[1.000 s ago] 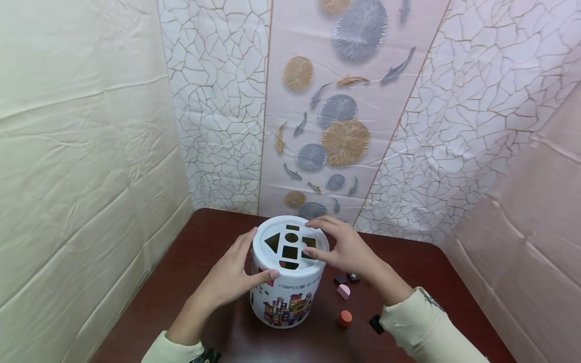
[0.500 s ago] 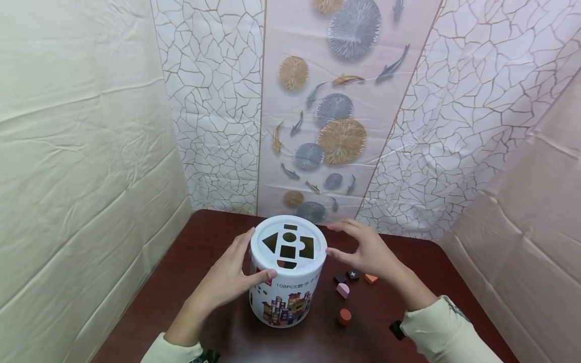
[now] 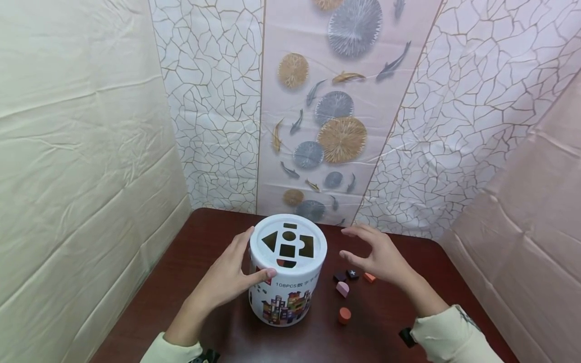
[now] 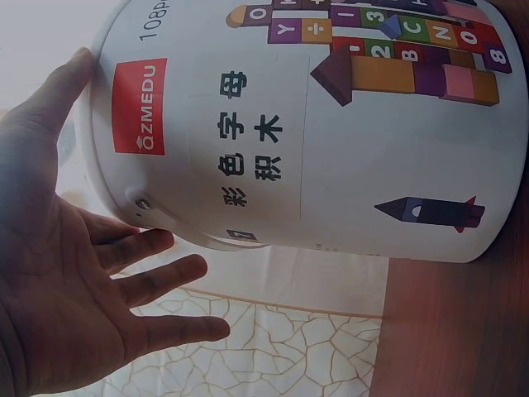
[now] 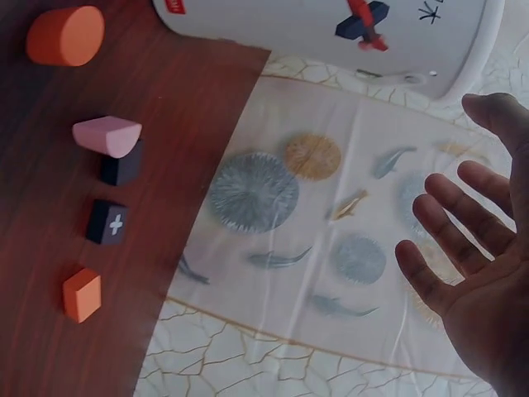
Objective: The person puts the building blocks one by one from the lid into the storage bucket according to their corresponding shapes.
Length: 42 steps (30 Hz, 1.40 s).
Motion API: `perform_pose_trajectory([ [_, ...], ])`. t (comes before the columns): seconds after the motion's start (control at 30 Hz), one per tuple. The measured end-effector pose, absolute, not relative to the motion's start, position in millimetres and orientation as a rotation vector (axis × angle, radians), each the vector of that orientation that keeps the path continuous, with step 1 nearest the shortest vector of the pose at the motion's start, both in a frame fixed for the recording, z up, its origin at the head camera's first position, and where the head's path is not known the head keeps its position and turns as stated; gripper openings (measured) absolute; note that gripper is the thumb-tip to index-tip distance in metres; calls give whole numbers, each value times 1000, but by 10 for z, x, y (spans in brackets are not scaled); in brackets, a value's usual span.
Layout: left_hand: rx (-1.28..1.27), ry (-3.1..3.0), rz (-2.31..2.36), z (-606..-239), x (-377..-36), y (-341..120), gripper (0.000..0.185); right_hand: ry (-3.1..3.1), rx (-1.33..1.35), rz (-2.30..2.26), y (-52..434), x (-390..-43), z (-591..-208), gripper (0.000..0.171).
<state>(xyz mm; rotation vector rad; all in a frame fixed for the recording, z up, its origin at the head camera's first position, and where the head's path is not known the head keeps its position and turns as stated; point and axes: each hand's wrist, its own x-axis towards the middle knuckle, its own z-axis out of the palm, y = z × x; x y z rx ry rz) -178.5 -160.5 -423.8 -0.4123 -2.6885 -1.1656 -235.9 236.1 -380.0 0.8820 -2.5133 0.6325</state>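
A white cylindrical block bucket (image 3: 286, 295) with printed pictures stands upright on the table; its lid (image 3: 268, 262) has several shaped holes, among them a triangle, circle and square. My left hand (image 3: 231, 272) rests against the left side of the lid's rim, thumb at the front, fingers extended toward the back. In the left wrist view, the bucket's red label (image 4: 139, 106) is near the thumb, and the other fingers (image 4: 178, 331) spread out straight. My right hand (image 3: 379, 257), fingers apart and holding nothing, hovers right of the bucket over the small blocks.
On the dark red table (image 3: 195, 242), right of the bucket, lie an orange cylinder (image 3: 344, 316), a pink half-round block (image 3: 342, 289), a dark block marked with a cross (image 3: 352, 275), another dark block (image 5: 122, 165) and an orange block (image 3: 369, 277). Patterned cloth (image 3: 218, 126) surrounds the table.
My right hand has moved from the lid's right side out to the right, away from the bucket, uncovering the orange block. My left hand has stayed at the rim.
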Motion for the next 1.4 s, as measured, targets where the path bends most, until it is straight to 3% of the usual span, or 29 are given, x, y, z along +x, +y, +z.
perform_pose_trajectory([
  [0.77, -400, -2684, -1168, -4222, -1783, -1613, 122, -2527, 822, 637, 2765, -2412, -4432, 44],
  [1.4, -402, -2697, -1172, -4242, -1781, -1600, 121, -2603, 880, 726, 2792, -2423, -5051, 38],
])
